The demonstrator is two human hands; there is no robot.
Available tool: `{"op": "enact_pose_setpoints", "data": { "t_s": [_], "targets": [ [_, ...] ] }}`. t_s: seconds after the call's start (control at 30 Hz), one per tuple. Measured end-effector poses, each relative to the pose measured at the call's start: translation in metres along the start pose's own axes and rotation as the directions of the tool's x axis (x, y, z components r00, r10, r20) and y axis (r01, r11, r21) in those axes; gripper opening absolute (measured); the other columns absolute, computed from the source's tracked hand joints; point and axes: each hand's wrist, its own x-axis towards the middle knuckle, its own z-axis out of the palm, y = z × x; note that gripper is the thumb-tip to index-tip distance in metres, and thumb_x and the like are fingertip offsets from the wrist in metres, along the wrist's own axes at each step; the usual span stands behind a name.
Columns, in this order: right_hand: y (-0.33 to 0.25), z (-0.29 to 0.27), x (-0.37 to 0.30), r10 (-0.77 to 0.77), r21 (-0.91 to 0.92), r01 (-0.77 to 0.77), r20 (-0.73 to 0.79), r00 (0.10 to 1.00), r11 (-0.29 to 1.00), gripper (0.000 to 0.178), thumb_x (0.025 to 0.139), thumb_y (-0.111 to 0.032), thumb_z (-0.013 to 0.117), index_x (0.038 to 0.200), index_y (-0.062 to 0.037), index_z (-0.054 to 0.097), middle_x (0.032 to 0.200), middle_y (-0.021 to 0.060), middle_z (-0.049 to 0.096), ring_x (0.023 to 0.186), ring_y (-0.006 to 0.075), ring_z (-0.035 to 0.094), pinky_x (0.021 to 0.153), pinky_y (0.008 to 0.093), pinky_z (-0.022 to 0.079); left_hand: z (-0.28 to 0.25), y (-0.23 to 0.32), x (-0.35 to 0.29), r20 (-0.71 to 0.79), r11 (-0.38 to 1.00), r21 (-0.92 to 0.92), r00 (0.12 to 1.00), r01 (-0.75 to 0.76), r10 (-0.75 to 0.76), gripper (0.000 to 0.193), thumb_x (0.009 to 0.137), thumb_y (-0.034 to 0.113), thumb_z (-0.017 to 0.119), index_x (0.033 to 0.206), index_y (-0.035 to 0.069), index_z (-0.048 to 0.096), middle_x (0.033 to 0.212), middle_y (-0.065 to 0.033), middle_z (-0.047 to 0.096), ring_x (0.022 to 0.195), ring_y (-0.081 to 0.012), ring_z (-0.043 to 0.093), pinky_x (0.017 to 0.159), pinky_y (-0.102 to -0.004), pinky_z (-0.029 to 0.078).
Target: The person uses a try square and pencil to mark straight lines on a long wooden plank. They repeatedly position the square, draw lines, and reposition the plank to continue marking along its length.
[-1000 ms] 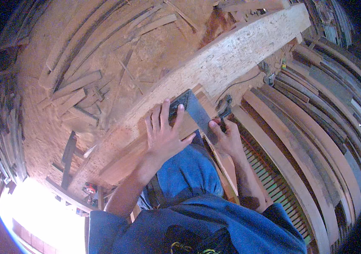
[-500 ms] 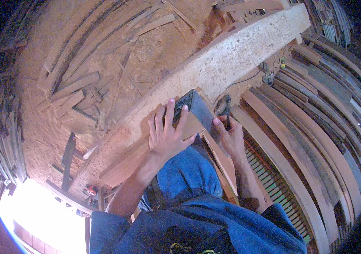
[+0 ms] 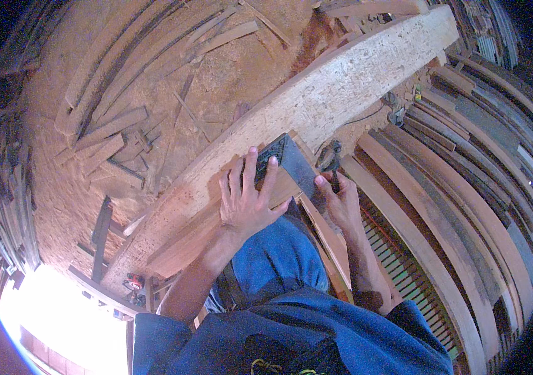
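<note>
My left hand [image 3: 244, 197] lies with fingers spread on a board [image 3: 285, 185], its fingertips on a black patterned block [image 3: 271, 156]. Joined or butted against that block is a flat grey plate [image 3: 299, 167], which slants down toward my right hand [image 3: 341, 200]. The thumb and fingers of my right hand are closed at the plate's right edge, around a slim dark tool [image 3: 336, 182]. Its exact kind does not show. Just beyond those fingers is a dark, bulky object [image 3: 329, 154]; whether it joins the slim tool I cannot tell.
A long, thick pale beam [image 3: 354, 87] runs diagonally under the work. Long planks [image 3: 429, 212] lie side by side on the right. Offcuts [image 3: 113, 134] and curved strips are scattered over the sawdust-covered ground at left. A red tool [image 3: 134, 282] sits near the beam's lower end.
</note>
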Motion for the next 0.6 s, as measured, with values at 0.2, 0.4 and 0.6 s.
{"op": "enact_pose_setpoints", "data": {
  "t_s": [0.2, 0.4, 0.6],
  "targets": [
    [-0.005, -0.008, 0.002, -0.300, -0.187, 0.262, -0.216, 0.929, 0.947, 0.030, 0.103, -0.025, 0.060, 0.093, 0.0027, 0.068, 0.087, 0.0157, 0.067, 0.082, 0.0258, 0.065, 0.074, 0.0397, 0.050, 0.002, 0.000, -0.001, -0.015, 1.000, 0.018, 1.000, -0.010, 0.010, 0.106, 0.061, 0.054, 0.090, 0.152, 0.019, 0.050, 0.161, -0.0241, 0.035, 0.134, -0.0433, 0.043, 0.100, -0.0584, 0.043],
    [-0.021, -0.030, -0.003, -0.451, -0.043, 0.472, -0.382, 0.807, 0.881, 0.026, 0.104, -0.020, 0.056, 0.092, -0.0015, 0.069, 0.086, 0.0122, 0.062, 0.082, 0.0248, 0.058, 0.071, 0.0385, 0.044, 0.003, 0.001, 0.000, -0.025, 1.000, 0.013, 1.000, -0.008, 0.009, 0.106, 0.060, 0.053, 0.090, 0.152, 0.019, 0.050, 0.158, -0.0224, 0.038, 0.133, -0.0427, 0.043, 0.103, -0.0598, 0.042],
    [-0.030, -0.010, 0.002, -0.660, -0.162, 0.645, -0.308, 0.686, 0.746, 0.014, 0.097, -0.016, 0.066, 0.103, -0.0057, 0.075, 0.094, 0.0108, 0.072, 0.085, 0.0291, 0.062, 0.084, 0.0418, 0.044, -0.001, 0.002, -0.001, 0.009, 0.999, 0.038, 1.000, 0.000, 0.000, 0.104, 0.061, 0.052, 0.090, 0.151, 0.018, 0.050, 0.157, -0.0224, 0.037, 0.132, -0.0416, 0.043, 0.105, -0.0591, 0.039]
  ]
}}
